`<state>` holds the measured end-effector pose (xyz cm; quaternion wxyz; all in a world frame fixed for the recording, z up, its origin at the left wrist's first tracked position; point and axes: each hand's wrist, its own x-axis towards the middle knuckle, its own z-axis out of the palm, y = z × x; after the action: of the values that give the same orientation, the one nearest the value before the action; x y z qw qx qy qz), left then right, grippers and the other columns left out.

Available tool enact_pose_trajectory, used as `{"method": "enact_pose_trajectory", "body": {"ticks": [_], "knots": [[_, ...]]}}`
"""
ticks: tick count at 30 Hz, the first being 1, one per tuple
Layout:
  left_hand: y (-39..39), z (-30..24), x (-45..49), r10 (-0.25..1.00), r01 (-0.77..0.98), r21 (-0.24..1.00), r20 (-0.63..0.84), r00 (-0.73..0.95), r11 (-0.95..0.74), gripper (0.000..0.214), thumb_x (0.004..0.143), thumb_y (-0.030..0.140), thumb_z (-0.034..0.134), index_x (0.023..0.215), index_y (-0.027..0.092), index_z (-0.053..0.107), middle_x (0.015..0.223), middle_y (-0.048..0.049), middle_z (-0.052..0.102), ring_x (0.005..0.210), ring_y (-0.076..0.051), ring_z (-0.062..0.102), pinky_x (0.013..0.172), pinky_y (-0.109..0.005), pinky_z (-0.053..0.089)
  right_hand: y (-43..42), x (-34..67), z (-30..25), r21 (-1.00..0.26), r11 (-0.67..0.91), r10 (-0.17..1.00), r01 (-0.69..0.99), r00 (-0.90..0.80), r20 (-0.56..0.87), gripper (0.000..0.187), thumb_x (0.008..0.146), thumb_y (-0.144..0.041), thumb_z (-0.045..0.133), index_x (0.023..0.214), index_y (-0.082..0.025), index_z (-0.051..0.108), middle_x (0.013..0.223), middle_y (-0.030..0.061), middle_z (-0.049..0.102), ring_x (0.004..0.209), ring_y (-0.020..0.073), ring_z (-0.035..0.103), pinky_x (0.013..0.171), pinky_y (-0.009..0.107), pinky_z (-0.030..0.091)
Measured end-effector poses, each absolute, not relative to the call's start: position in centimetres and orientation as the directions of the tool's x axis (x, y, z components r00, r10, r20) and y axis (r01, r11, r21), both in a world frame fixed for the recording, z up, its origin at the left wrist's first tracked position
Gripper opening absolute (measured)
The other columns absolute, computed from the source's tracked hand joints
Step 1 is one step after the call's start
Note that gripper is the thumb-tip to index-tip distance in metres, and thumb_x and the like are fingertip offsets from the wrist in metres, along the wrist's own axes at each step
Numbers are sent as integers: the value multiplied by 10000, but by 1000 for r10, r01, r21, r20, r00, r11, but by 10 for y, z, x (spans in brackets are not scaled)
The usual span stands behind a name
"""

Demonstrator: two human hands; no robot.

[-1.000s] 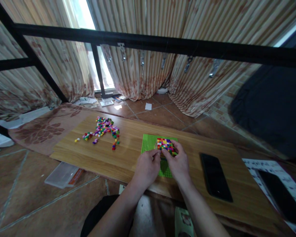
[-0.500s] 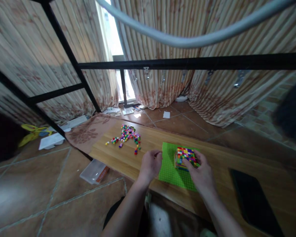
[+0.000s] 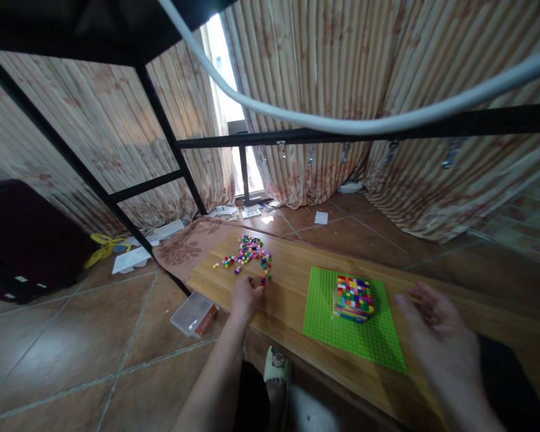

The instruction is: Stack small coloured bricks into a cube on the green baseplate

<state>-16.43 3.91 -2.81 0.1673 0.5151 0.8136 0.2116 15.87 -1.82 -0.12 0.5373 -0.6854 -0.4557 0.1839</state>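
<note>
Bricks, small and multicoloured, lie in a loose pile (image 3: 252, 251) at the left part of the wooden bench (image 3: 288, 306). Left hand (image 3: 246, 294) at the near end of that pile, fingers curled down, just beside a few red and blue strays (image 3: 263, 280); can't tell if anything is pinched, fingertips too small and partly hidden. Block stack (image 3: 353, 297), several layers, mixed-colour top, sits upright on the green baseplate (image 3: 324, 321), near its middle, no hand on it. Right hand (image 3: 436, 330) is blurred, off the baseplate's right side, over the bench; thumb apart from loosely bent fingers, no grip on anything visible. Dark flat slab (image 3: 506, 378) partly behind right wrist. Clear plastic box (image 3: 191, 312) with an orange label on the tiled floor (image 3: 90, 336), left of bench. Slippered foot (image 3: 278, 363) below the bench's near edge. White cable (image 3: 324, 124) crosses up front, black metal frame (image 3: 162, 120) and patterned curtains (image 3: 315, 72) behind.
</note>
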Motion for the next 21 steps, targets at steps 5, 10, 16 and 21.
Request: {"method": "enact_pose_trajectory", "body": {"ticks": [5,10,16,21], "knots": [[50,-37,-152,933,827,478,41,-357,295,210,787,273,615,951,146,645,1016,-128,654,967,-240,597,798,-299,406,-22,159,2,-905,22,812,425,520,264,540,751,-539,612,1204,-246,582,1110,170,664,906,335,659,776,489,501],[60,-41,-148,946,828,509,78,-316,235,148,849,234,539,936,179,646,1023,-110,638,951,-225,593,821,-300,407,-21,167,-2,-919,23,808,394,533,249,567,736,-521,633,1218,-225,579,1135,183,651,946,337,650,807,491,500],[63,-44,-141,932,721,651,57,-358,237,136,832,120,510,874,150,636,1027,-149,610,1006,-262,570,870,-346,394,-19,170,-8,-919,50,812,390,521,265,554,722,-506,657,1187,-212,595,1152,138,653,940,284,650,874,468,496],[64,-40,-141,902,454,858,-23,-432,239,143,766,34,532,738,153,606,976,-124,606,1068,-265,530,916,-353,369,-25,163,1,-918,52,824,392,502,261,546,733,-511,654,1181,-205,599,1148,111,659,900,250,654,857,427,505]]}}
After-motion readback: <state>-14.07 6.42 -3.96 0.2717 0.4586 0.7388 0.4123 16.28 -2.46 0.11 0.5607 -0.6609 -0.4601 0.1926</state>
